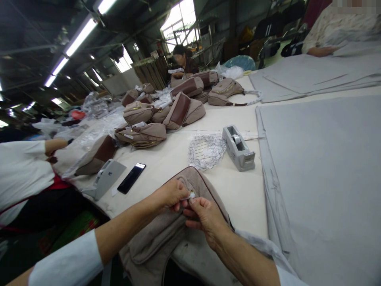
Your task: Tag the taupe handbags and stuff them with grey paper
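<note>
A taupe fabric bag (166,230) with dark piping lies in front of me, partly over the table's edge. Near its upper end, my left hand (175,194) pinches a small piece of white wrapping (192,195) beside a bit of gold-coloured metal. From the other side my right hand (205,216) meets it, thumb and forefinger closed on the same white piece. Both hands rest close against the bag's surface. What lies under the wrapping is mostly hidden by my fingers.
Beyond the bag are a grey tape dispenser (239,149) and crumpled clear plastic (206,151). A phone (131,178) and second dispenser (108,176) lie left. Several finished bags (143,135) are piled behind. Grey sheets (324,167) cover the right. Co-workers sit around the table.
</note>
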`<state>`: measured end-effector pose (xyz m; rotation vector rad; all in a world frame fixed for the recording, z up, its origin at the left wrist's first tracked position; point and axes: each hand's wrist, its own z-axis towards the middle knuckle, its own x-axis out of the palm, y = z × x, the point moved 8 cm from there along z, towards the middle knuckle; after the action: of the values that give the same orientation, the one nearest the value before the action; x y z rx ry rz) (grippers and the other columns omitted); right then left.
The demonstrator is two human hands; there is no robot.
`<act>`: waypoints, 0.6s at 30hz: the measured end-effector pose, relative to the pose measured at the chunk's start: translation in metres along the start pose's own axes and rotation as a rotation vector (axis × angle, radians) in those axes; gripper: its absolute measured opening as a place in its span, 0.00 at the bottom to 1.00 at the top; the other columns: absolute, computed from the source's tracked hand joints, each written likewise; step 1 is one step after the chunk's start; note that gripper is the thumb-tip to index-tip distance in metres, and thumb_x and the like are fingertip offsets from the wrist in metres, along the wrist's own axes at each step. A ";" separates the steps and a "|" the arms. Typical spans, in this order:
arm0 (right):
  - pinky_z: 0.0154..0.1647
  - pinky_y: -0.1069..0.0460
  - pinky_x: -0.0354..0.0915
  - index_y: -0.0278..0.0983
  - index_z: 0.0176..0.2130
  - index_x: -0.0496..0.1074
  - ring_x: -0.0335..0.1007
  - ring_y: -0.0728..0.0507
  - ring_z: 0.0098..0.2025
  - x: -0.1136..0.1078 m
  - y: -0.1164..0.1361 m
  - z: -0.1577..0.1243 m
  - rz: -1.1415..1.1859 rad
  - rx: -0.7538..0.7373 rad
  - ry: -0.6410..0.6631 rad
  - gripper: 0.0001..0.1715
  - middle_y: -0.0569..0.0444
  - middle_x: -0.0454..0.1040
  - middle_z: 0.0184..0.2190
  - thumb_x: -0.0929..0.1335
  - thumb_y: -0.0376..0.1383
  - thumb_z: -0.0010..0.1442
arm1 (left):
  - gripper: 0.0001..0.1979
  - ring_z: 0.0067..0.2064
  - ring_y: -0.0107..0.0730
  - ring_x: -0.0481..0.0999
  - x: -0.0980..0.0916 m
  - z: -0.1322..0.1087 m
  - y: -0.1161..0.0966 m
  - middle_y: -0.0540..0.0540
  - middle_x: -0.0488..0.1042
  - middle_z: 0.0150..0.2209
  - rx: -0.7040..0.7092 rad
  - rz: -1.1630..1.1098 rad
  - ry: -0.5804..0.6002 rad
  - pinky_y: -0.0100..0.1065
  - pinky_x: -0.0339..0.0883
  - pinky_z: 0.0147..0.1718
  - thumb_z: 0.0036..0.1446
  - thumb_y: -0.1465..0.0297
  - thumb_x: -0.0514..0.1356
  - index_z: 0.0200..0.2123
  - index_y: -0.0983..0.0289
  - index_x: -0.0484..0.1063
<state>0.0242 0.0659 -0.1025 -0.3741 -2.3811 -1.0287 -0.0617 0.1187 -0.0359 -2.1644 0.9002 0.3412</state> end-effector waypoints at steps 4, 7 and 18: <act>0.25 0.57 0.68 0.32 0.30 0.68 0.70 0.49 0.31 0.002 0.003 0.001 -0.024 -0.068 -0.001 0.22 0.53 0.72 0.28 0.72 0.46 0.42 | 0.13 0.10 0.19 0.52 0.004 0.000 0.012 0.44 0.57 0.08 -0.043 -0.153 -0.004 0.23 0.46 0.09 0.46 0.66 0.56 0.15 0.65 0.62; 0.20 0.57 0.66 0.32 0.31 0.67 0.70 0.49 0.27 0.004 0.002 0.007 -0.114 -0.157 -0.029 0.20 0.53 0.72 0.26 0.69 0.46 0.46 | 0.14 0.10 0.18 0.51 0.010 -0.003 0.023 0.43 0.55 0.08 -0.080 -0.292 -0.031 0.23 0.45 0.09 0.47 0.64 0.56 0.15 0.64 0.60; 0.21 0.57 0.55 0.35 0.18 0.62 0.55 0.52 0.19 0.001 0.003 0.019 -0.353 -0.533 -0.181 0.17 0.59 0.61 0.15 0.64 0.43 0.50 | 0.14 0.14 0.15 0.50 0.039 -0.017 0.051 0.45 0.60 0.18 -0.096 -0.570 -0.130 0.25 0.48 0.13 0.50 0.60 0.54 0.23 0.64 0.59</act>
<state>0.0186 0.0821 -0.1110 -0.2402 -2.3485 -1.8740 -0.0701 0.0628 -0.0715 -2.3425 0.1749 0.2367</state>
